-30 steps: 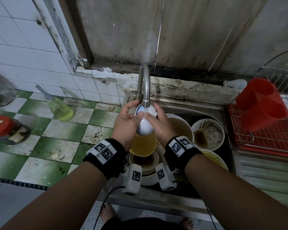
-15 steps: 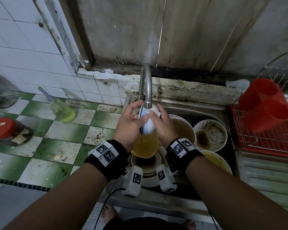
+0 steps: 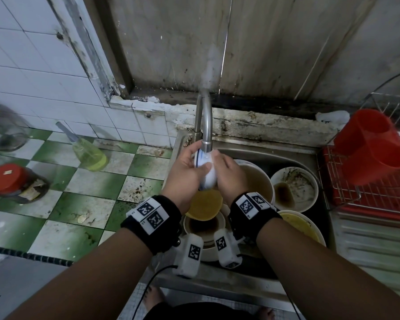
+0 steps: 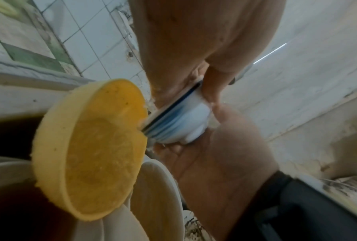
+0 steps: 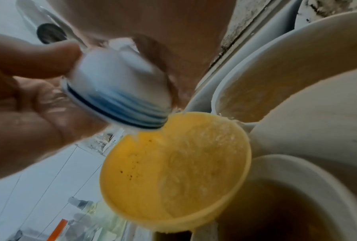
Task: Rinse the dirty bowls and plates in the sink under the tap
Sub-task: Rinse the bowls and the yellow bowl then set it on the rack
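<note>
A small white bowl [image 3: 208, 175] with blue rim stripes is tipped on its side right under the tap spout [image 3: 206, 144]. My left hand [image 3: 189, 162] grips its rim side, thumb across the white outside. From the right, my right hand [image 3: 225, 168] curls its fingers round the bowl's base. The left wrist view shows the bowl [image 4: 179, 117] squeezed between both hands. Water runs off the bowl [image 5: 116, 91] into a yellow bowl [image 5: 177, 163] below. Several dirty bowls fill the sink [image 3: 275, 150], among them one with brown liquid [image 3: 203, 225].
A big bowl of murky water [image 3: 259, 181] and a smeared bowl [image 3: 296, 188] sit right of my hands. A red rack [image 3: 379, 197] with a red cutlery holder [image 3: 370, 146] stands at the right. A soap bottle [image 3: 88, 153] and jars [image 3: 9, 181] stand on the tiled counter.
The bowl has turned between my hands, from its white base facing up to nearly edge-on with the blue rim showing. Both hands stay under the spout.
</note>
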